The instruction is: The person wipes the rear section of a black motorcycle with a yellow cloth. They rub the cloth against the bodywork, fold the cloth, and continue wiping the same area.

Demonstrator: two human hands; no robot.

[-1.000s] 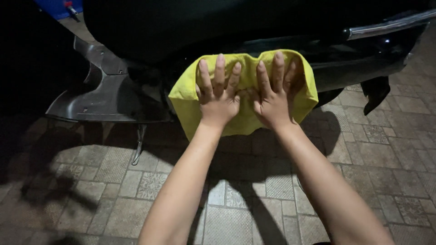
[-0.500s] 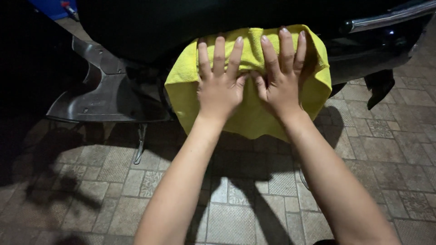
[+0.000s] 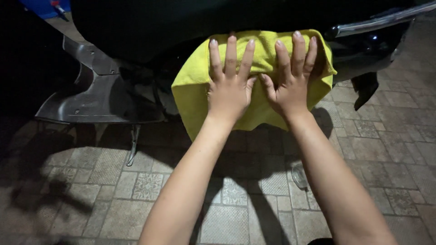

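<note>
At far left, a grey plastic footboard panel (image 3: 97,97) of a dark scooter (image 3: 150,22) juts out above a paved tile floor (image 3: 113,181), with a thin metal kickstand (image 3: 132,145) below it. In the middle, a yellow cloth (image 3: 195,86) lies spread against the scooter's black body. The left hand (image 3: 229,86) presses flat on the cloth, fingers spread and unclenched. Just beside it, thumbs nearly touching, the right hand (image 3: 293,77) presses flat too. At right runs a chrome rail (image 3: 377,22).
</note>
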